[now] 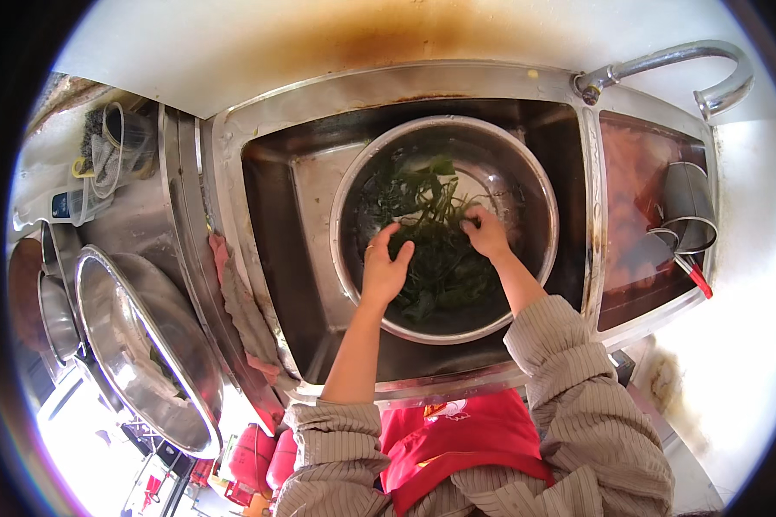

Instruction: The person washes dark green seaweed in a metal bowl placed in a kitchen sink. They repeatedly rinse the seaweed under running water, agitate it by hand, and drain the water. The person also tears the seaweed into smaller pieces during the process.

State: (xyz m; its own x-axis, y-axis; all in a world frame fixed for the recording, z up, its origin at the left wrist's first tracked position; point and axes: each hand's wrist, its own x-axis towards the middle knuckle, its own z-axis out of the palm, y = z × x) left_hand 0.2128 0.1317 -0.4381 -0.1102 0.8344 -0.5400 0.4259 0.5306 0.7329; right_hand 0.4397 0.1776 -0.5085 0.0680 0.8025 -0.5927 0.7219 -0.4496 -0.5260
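A round stainless steel basin point(336, 258) stands in the large sink compartment point(310, 232), holding water and dark leafy greens point(436, 278). My left hand point(387, 262) is over the left part of the greens, thumb and fingers apart, with a ring on one finger. At the right, my right hand point(485, 234) has its thumb and fingertips close together at the stems of the greens; whether it grips any stems is unclear.
Right of the divider, reddish water point(634, 213) fills a smaller compartment with a metal cup point(689, 200) and a red-handled tool point(700, 281). A faucet point(679, 55) arches above. At left are another steel basin point(149, 349), a cloth point(249, 316) and plastic containers point(71, 203).
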